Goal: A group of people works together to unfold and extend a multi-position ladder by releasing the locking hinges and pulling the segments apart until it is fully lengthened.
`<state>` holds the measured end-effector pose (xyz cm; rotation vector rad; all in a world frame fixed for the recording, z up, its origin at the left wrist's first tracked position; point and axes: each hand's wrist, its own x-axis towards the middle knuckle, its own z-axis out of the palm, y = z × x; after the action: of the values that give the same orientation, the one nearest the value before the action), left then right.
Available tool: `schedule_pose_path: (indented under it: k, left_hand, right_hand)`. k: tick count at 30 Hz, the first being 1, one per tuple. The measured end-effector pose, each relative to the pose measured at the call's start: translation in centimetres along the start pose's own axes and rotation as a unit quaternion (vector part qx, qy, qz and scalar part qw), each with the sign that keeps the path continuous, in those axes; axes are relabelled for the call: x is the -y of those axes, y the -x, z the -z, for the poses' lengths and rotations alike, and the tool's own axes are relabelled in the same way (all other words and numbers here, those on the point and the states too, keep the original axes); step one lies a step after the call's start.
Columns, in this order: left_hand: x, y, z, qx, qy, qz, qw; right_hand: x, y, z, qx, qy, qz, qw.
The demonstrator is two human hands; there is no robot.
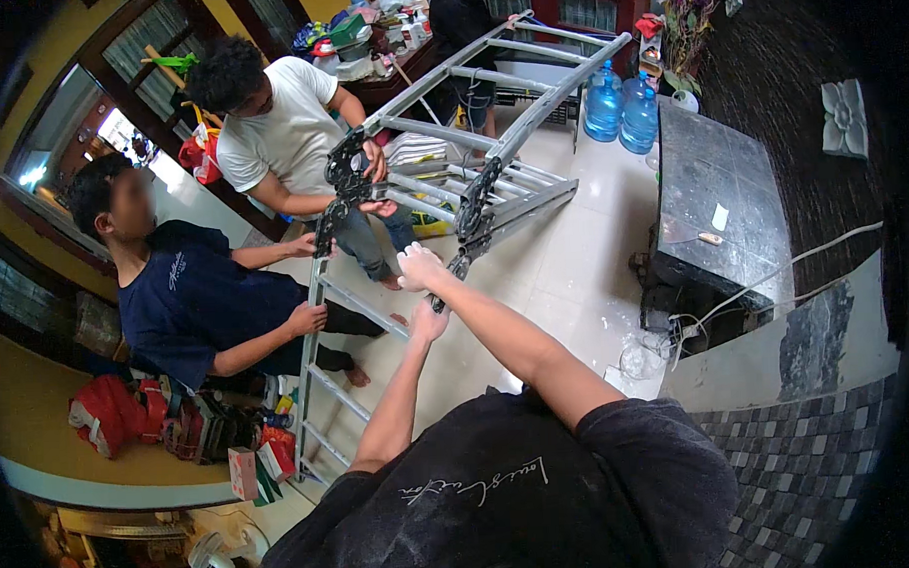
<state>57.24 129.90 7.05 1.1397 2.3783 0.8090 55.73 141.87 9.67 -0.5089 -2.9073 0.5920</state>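
A silver folding ladder (535, 112) with black hinges stretches across the middle, bent at its joints. My left hand (429, 322) is wrapped round its near rail, just below a black hinge (457, 268). Slightly above, my right hand (419, 267) is closed against the same hinge, its fingers whitish with dust. Part of the grip is hidden behind my hands. A person in a white shirt (288, 115) has both hands at the other hinge (348, 176). Another in a navy shirt (200, 293) holds the lower ladder section at the left.
A person in dark clothes (463, 28) holds the ladder's far end. Blue water jugs (603, 107) stand at the back right, near a dark dusty table (716, 175) with a scraper (710, 239) on it. Bags (129, 411) lie at left. A white cable (814, 256) hangs at right.
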Motion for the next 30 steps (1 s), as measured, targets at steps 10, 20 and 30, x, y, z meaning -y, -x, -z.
schedule_pose_path:
  k: [10,20,30]
  left_hand:
    - [0.1,-1.3,0.0,0.024,-0.067,-0.018,0.997]
    - [0.5,-1.4,0.4,0.012,-0.090,-0.016,0.996]
    - [2.0,-1.9,-0.1,0.042,-0.087,-0.090,0.991]
  right_hand:
    - [-1.1,0.7,1.2,0.001,0.011,-0.016,1.000]
    - [-1.7,0.7,1.4,-0.004,0.029,-0.017,0.999]
    - [-3.4,2.0,0.9,-0.016,0.046,0.015,0.999]
